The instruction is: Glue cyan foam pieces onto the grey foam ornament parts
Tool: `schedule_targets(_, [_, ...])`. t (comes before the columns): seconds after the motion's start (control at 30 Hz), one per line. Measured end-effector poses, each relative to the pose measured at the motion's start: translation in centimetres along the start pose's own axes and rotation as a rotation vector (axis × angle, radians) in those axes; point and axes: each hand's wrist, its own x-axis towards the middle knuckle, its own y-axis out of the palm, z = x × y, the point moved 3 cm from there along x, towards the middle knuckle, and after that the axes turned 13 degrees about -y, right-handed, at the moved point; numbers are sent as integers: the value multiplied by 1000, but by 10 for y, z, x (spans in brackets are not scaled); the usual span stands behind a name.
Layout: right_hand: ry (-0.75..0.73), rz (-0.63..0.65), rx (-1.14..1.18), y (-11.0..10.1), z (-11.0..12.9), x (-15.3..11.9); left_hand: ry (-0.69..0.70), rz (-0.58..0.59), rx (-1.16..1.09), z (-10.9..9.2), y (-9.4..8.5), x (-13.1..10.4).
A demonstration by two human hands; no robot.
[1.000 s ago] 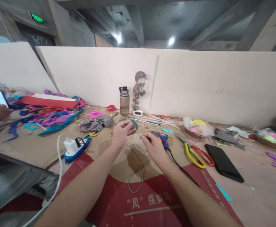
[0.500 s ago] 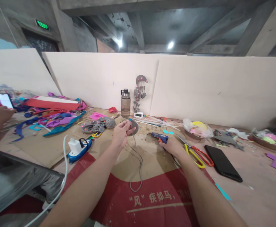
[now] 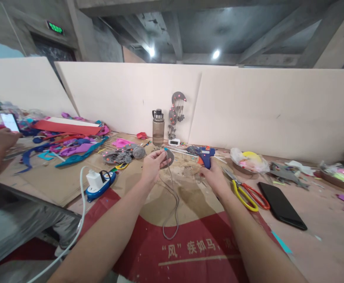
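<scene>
My left hand [image 3: 152, 166] pinches a small dark grey felt piece [image 3: 169, 158] with a bit of blue at its top edge. From it a grey yarn [image 3: 177, 204] hangs down and loops over the brown and red paper sheet [image 3: 195, 208]. In my right hand [image 3: 213, 176] is a blue glue gun [image 3: 206, 157] with an orange trigger, raised above the table and its nozzle pointing left toward the felt piece. The two do not touch. A ball of grey yarn [image 3: 138, 151] and grey felt pieces with pink dots [image 3: 117, 156] lie behind my left hand.
Scissors [image 3: 242, 192] and a black phone [image 3: 280, 204] lie right of my right arm. A blue power strip [image 3: 101, 186] with a white cable is at left. Behind stand a water bottle [image 3: 158, 129] and a small clock [image 3: 174, 142]. Another person's hand [image 3: 1, 143] is far left.
My right hand has lifted the glue gun up off the table area, and the gun has turned more upright. My left hand still holds the felt piece in nearly the same place.
</scene>
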Motion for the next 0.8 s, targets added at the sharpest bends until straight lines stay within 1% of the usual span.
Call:
schedule_targets(0.03, [-16, 3, 112, 3, 14, -3, 3, -11, 6, 0, 0, 0])
schedule_targets(0.1, [-71, 53, 304, 9, 40, -9, 5, -31, 11, 1, -1, 0])
schedule_targets(0.13, [-88, 77, 340, 11, 50, -13, 6, -39, 15, 1, -1, 0])
schedule_targets(0.2, [-116, 111, 324, 15, 62, -18, 10, -45, 29, 1, -1, -1])
schedule_targets(0.27, [-146, 133, 260, 17, 64, -22, 16, -42, 46, 1, -1, -1])
schedule_targets(0.4, [-215, 182, 136, 22, 56, -24, 31, -43, 57, 1, -1, -1])
schedule_targets(0.5, [-248, 176, 77, 23, 54, -24, 36, -45, 57, 2, 0, -1])
schedule_targets(0.8, [-284, 167, -22, 25, 56, -24, 47, -49, 70, 3, 0, 0])
